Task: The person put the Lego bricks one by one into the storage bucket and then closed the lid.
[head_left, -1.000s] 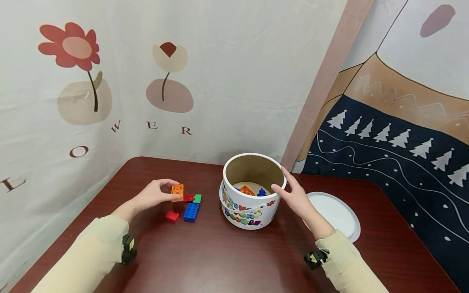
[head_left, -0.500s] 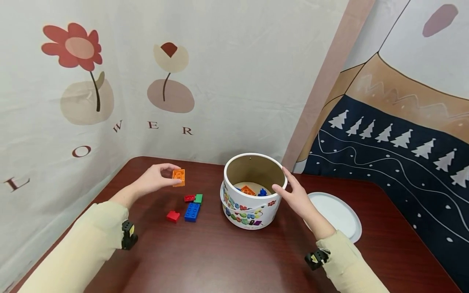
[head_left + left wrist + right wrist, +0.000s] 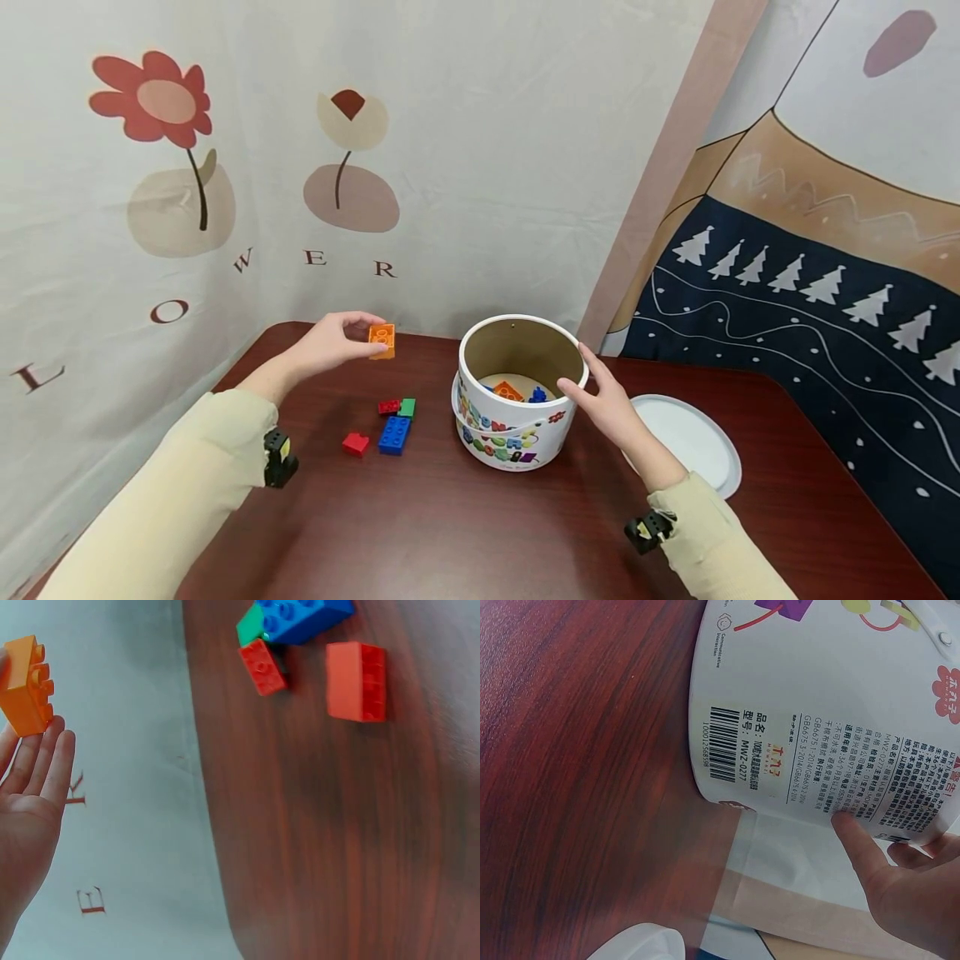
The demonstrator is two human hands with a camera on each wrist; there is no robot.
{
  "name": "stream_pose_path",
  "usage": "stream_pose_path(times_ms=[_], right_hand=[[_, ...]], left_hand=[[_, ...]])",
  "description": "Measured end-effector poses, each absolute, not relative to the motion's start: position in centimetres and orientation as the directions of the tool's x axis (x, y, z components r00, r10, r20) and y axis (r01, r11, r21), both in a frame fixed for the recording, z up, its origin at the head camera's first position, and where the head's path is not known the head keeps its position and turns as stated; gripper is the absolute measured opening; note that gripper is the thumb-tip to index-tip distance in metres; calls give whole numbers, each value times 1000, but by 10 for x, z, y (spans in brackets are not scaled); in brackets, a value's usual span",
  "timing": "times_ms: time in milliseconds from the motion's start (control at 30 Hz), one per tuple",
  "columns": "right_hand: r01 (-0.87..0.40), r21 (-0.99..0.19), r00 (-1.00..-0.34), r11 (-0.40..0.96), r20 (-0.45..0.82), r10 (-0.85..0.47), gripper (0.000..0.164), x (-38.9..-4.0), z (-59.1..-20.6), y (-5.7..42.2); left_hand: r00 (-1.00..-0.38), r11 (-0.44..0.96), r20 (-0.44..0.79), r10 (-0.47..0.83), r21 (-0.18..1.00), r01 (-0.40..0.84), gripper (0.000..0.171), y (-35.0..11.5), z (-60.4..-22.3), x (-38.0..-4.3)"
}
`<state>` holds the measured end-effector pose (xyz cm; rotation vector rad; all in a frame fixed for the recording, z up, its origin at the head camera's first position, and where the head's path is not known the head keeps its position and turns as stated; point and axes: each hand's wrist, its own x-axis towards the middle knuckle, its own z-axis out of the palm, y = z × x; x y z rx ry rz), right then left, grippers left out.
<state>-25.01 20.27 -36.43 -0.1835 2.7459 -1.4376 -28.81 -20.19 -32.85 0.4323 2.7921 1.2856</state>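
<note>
My left hand pinches an orange toy building brick above the far side of the table, to the left of the bucket. In the left wrist view the orange brick shows its studs from the side. The white printed bucket stands upright with its top uncovered. Against its right side rests my right hand, fingers extended; in the right wrist view the thumb touches the outer wall. Inside the bucket lie an orange brick and a blue piece. Its near inside floor is hidden.
Left of the bucket lie a blue brick, a green brick, a small red brick and another red brick. A white round lid lies right of the bucket. Printed curtains stand behind the table.
My left hand has raised the orange brick from beside the other bricks, moving it away from me and slightly right. The right hand and the bucket have stayed put.
</note>
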Motion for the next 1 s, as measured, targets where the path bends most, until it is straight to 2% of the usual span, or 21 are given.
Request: stream_pose_path(times_ms=[533,1000], right_hand=[[-83,-818,-993,570,20,-117,79,-250,-364,202],[-100,-811,-992,577,36,-120,78,-249,-365,203]], left_hand=[[-939,573,104,328,768,285,47,-163,-302,-296],[-906,479,126,404,815,326,44,-112,-298,-303]])
